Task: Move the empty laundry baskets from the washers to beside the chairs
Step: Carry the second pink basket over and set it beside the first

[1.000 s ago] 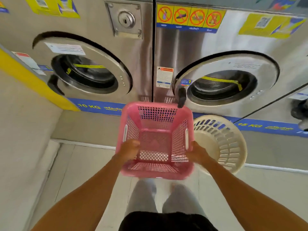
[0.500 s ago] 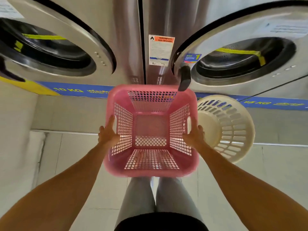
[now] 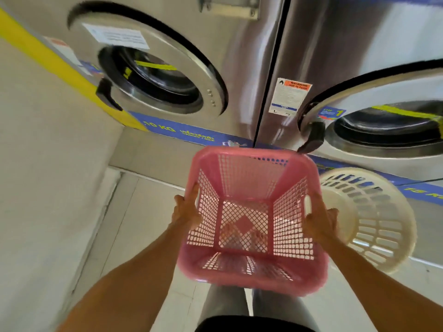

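An empty pink square laundry basket (image 3: 251,274) hangs in front of me above my legs, its open top facing me. My left hand (image 3: 185,212) grips its left side at the handle slot. My right hand (image 3: 320,218) grips its right side the same way. A cream round laundry basket (image 3: 381,221) lies tipped on its side on the floor to the right, leaning against the step below the right washer (image 3: 383,75). No chairs are in view.
Two steel front-load washers fill the back; the left washer (image 3: 153,77) has its door shut, as does the right one. They stand on a raised concrete step (image 3: 148,152). A beige wall (image 3: 43,188) closes off the left. Tiled floor (image 3: 134,224) lies below.
The view has swung left and tilted. The pink basket, held in both hands, has shifted slightly right in view and tipped clockwise. The cream basket has not moved.
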